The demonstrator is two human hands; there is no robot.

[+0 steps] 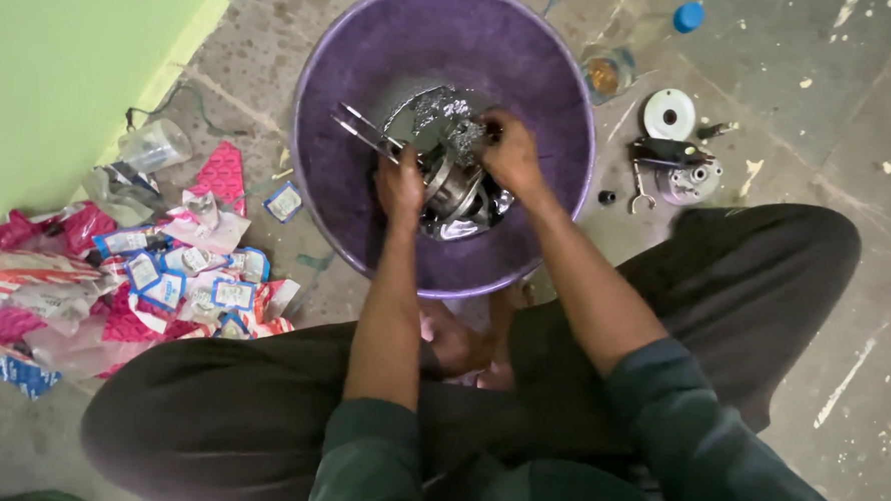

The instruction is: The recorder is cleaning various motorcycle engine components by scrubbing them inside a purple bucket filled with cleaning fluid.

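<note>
A round grey metal engine part sits in dark liquid at the bottom of a purple plastic basin. My left hand grips its left side. My right hand is closed on its upper right, beside some shiny crumpled material. Two thin metal rods lean in the basin, up and left of my left hand. Part of the metal piece is hidden behind my fingers.
A heap of torn red, white and blue packets lies on the concrete floor at left, with a clear plastic cup. At right are metal parts, a white disc, a small jar and a blue cap. My knees flank the basin.
</note>
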